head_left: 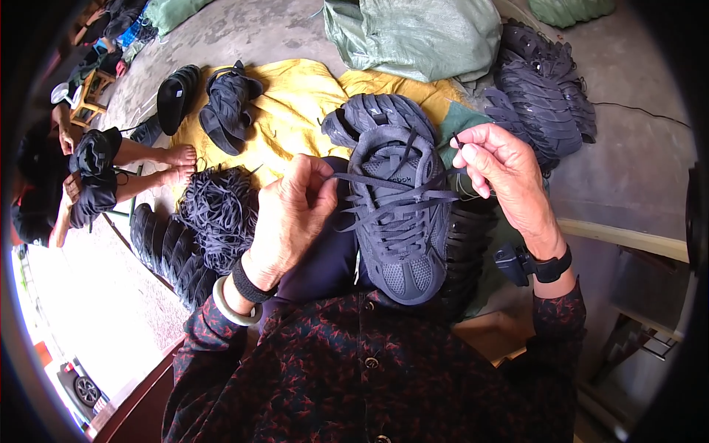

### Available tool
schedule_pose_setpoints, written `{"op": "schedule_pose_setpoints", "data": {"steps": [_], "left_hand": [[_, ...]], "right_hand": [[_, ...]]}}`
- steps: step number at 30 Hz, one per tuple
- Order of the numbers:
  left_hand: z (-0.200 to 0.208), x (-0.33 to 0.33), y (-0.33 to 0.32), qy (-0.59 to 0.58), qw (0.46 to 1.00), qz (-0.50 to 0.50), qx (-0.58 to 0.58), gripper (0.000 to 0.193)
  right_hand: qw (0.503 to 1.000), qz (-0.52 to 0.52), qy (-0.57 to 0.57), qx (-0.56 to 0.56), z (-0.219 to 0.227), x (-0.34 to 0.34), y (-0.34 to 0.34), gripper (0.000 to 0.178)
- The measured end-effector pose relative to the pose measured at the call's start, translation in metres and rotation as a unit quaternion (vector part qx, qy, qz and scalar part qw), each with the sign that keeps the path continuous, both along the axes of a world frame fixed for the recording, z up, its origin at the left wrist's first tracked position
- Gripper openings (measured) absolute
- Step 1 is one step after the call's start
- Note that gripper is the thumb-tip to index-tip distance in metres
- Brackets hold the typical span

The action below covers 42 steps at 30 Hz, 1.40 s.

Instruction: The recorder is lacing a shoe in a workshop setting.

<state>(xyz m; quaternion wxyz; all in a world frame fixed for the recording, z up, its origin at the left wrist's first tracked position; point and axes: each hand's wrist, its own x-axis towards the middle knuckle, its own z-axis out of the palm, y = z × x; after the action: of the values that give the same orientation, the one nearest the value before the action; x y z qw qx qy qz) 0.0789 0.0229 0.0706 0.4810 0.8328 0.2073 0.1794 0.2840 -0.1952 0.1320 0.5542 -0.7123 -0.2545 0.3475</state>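
Note:
A dark grey sneaker upper [401,275] rests on my lap, its toe toward me and its opening away. Laces cross its front in several rows. My left hand [295,214], left of the shoe, pinches a dark shoelace [362,179] that runs across the tongue. To the right of the opening, my right hand [496,164] is raised, thumb and forefinger pinching the tip of a dark lace. Its other fingers are curled. Just behind this shoe lies a stack of similar grey uppers [380,111].
A tangled heap of dark laces [218,210] sits to the left, beside a row of dark shoe parts [159,244]. Yellow cloth [288,92] covers the floor ahead. More uppers [543,96] are piled at far right, near a green sack [421,37]. Another person [81,173] sits at left.

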Motion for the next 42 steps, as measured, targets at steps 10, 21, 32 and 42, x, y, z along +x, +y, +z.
{"op": "schedule_pose_setpoints", "data": {"steps": [10, 21, 32, 42], "left_hand": [[0.002, -0.004, 0.006, 0.031, 0.976, -0.028, -0.212, 0.008], [0.0, -0.009, 0.025, -0.06, 0.874, -0.153, -0.457, 0.023], [0.005, -0.021, 0.035, 0.021, 0.869, -0.213, -0.446, 0.02], [0.018, -0.022, 0.039, 0.012, 0.95, -0.256, -0.177, 0.015]], "right_hand": [[1.0, 0.002, -0.004, 0.005, 0.0, 0.001, -0.003, 0.018], [1.0, -0.003, 0.003, 0.004, -0.002, 0.003, -0.002, 0.018], [0.999, 0.034, 0.023, -0.012, 0.004, -0.004, 0.007, 0.015], [0.908, 0.169, -0.372, -0.086, 0.012, -0.028, 0.046, 0.011]]}}
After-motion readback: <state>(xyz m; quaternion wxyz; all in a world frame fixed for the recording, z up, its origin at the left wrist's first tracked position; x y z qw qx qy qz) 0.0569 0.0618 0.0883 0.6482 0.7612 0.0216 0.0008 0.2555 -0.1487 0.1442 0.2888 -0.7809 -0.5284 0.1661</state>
